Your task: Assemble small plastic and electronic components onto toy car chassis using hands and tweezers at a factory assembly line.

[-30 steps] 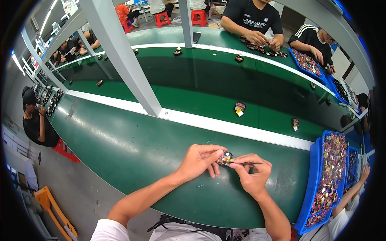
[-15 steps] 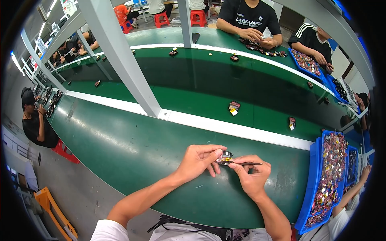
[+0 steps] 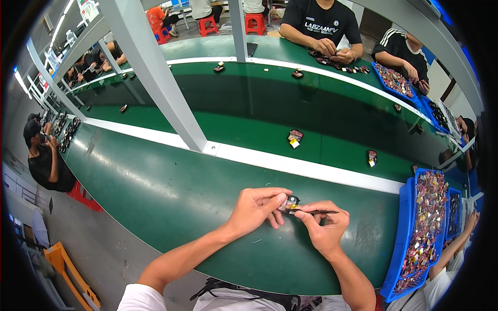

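Note:
Over the green table, my left hand pinches a small black-rimmed electronic housing between thumb and fingers. A yellow piece and reddish parts show inside the housing. My right hand is closed around a thin black stick-like tool, whose inner end lies at the housing's near edge. Whether that tool is a pair of tweezers I cannot make out. My right fingertips partly cover the spot where the tool meets the housing.
A blue bin heaped with small wired parts stands at the right. Beyond a white rail runs a green conveyor belt carrying several housings, one nearby. A grey post rises at left. Co-workers sit around the line.
The housings on the belt have shifted to the left. My two hands, the housing and the tool stay nearly in place. Across the belt, a co-worker's hands have moved slightly.

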Motion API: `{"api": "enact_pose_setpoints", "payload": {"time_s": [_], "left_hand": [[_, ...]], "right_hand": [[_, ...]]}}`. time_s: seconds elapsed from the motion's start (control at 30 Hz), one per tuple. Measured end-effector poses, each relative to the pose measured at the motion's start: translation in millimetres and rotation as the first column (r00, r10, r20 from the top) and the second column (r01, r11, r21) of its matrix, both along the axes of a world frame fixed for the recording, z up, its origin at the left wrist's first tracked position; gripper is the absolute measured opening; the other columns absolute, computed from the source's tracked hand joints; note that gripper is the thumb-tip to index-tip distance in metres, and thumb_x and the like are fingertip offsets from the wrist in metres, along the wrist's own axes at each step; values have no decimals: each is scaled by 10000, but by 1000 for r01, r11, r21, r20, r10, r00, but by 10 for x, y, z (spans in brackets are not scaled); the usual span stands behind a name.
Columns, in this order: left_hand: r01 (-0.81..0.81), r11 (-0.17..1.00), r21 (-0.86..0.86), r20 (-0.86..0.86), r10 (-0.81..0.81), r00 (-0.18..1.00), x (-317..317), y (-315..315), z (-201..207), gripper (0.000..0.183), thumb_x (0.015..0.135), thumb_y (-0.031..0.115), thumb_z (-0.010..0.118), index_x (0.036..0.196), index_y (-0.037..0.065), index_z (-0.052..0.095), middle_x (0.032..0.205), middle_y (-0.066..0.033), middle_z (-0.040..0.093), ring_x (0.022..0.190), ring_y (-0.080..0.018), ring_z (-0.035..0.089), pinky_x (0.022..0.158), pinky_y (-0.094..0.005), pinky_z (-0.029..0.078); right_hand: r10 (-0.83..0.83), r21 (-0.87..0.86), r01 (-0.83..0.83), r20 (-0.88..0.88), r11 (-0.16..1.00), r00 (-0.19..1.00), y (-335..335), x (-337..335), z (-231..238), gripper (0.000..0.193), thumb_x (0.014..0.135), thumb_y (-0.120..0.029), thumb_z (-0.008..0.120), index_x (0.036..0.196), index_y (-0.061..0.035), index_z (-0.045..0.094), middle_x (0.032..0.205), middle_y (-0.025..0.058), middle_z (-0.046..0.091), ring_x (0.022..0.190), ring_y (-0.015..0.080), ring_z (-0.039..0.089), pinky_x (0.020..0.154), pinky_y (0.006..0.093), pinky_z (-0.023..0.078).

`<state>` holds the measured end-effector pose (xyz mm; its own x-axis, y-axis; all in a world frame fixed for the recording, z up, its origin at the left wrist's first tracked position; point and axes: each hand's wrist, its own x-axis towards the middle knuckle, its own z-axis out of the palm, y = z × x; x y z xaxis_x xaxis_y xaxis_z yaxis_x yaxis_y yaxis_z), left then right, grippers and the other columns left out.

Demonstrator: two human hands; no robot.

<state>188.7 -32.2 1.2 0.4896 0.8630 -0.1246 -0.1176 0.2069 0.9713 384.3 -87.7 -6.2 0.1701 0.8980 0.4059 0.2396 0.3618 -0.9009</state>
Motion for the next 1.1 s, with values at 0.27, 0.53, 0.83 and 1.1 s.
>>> {"api": "enact_pose_setpoints", "payload": {"time_s": [0.27, 0.53, 0.83, 1.1], "left_hand": [[16, 999, 40, -21, -15, 1000, 73, -20, -5, 307, 1054, 139, 568, 1222, -102, 659, 838, -136, 704, 638, -175, 704, 541, -265, 593], [16, 1000, 23, -23, -16, 1000, 131, -49, 2, 290, 1049, 125, 572, 1194, -108, 668, 830, -139, 705, 626, -179, 705, 534, -266, 590], [-44, 998, 41, -17, 44, 999, 192, -41, -14, 288, 1053, 125, 564, 1189, -106, 668, 845, -145, 713, 627, -179, 708, 543, -262, 589], [-39, 999, 29, -24, 40, 999, 250, -59, -24, 303, 1056, 144, 566, 1195, -106, 664, 852, -139, 716, 636, -165, 705, 554, -256, 589]], "right_hand": [[23, 31, -24, 35, 999, 999, -10, 103, 28, 136, 765, 12, 855, 840, -20, 746, 789, 63, 751, 490, 20, 473, 453, 196, 325], [64, 30, -64, 32, 997, 997, -19, 170, 16, 144, 762, 6, 858, 853, -29, 752, 760, 49, 738, 470, 26, 469, 440, 210, 316], [15, 72, -20, 67, 997, 998, -48, 211, 21, 181, 751, 5, 863, 887, -28, 749, 803, 65, 752, 455, 38, 484, 435, 207, 332], [28, 151, -49, 138, 987, 990, -46, 231, 11, 188, 753, 6, 859, 893, -35, 741, 839, 83, 762, 444, 55, 507, 428, 214, 362]]}}
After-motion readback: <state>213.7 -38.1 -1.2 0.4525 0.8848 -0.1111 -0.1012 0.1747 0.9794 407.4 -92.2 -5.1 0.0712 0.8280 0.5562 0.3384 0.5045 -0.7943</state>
